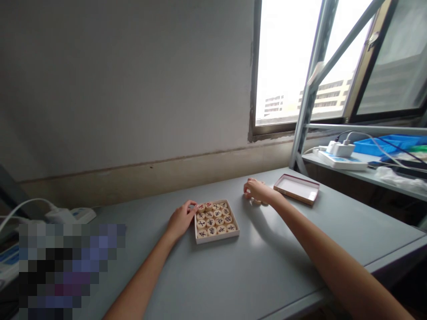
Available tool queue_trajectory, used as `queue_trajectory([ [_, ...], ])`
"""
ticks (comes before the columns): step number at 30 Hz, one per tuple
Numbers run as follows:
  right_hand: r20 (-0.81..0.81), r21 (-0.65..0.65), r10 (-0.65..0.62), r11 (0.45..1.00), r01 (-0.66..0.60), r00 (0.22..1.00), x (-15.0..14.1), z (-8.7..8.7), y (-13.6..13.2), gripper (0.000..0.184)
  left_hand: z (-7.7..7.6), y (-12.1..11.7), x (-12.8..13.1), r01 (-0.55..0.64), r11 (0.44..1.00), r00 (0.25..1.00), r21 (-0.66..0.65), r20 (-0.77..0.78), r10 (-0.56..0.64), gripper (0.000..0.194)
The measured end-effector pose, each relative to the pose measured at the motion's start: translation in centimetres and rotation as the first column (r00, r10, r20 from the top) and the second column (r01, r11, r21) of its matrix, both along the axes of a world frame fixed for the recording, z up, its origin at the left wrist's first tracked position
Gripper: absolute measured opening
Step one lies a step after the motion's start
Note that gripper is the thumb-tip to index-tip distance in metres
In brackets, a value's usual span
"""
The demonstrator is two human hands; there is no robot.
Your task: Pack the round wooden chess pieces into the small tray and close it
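A shallow white box (217,239) holds several round wooden xiangqi pieces (219,221) laid flat in rows, most marked in black and a few at the back in red. My left hand (182,218) is at the box's back left corner, its fingers closed against the edge. Farther back and to the right, my right hand (256,188) is low over the table with curled fingers around a xiangqi piece (247,191), partly hidden by them. More loose pieces (256,202) lie under and beside this hand, partly covered by it.
A box lid (298,188) lies inside up beyond my right hand. To the right, a shelf (383,177) bears a power strip (343,159), cables and blue trays (383,144). Chargers and cables (66,215) are at the left; a blurred patch covers the lower left. A wall stands behind.
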State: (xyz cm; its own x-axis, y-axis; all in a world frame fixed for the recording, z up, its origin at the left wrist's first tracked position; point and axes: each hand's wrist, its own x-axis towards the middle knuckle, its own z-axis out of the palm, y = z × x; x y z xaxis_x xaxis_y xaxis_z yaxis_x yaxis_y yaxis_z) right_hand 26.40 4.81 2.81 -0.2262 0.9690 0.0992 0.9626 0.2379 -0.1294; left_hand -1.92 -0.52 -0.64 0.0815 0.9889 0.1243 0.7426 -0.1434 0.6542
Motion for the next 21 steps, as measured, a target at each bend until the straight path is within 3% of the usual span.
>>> queue_trajectory([
  [6,-0.057,0.059,0.066,0.996,-0.063,0.996,-2.2,1.0,-1.4,0.011,-0.1,0.1,0.1,-0.009,1.0,1.0,0.009,-0.011,0.009,0.031],
  [8,-0.142,0.115,0.179,0.98,-0.163,0.974,-3.6,1.2,-2.0,0.016,-0.1,0.1,0.0,-0.012,1.0,1.0,0.004,-0.01,0.012,0.03],
  [11,-0.239,0.192,0.402,0.912,-0.362,0.884,-5.8,0.8,-2.7,0.017,-0.2,0.1,0.0,-0.005,1.0,1.0,-0.006,0.005,0.005,0.028],
  [13,-0.242,0.216,0.468,0.88,-0.423,0.85,-6.8,0.2,-3.0,0.018,-0.2,0.1,0.0,-0.001,1.0,1.0,0.001,0.005,0.001,0.028],
  [17,-0.259,0.206,0.471,0.88,-0.428,0.844,-7.6,-0.8,-3.2,0.02,-0.1,0.1,0.1,-0.016,1.0,1.0,0.02,-0.02,0.017,0.029],
  [21,-0.322,0.159,0.424,0.905,-0.394,0.846,-7.5,-0.3,-3.3,0.023,0.0,-0.1,0.1,-0.029,0.999,0.999,0.013,-0.023,0.029,0.029],
])
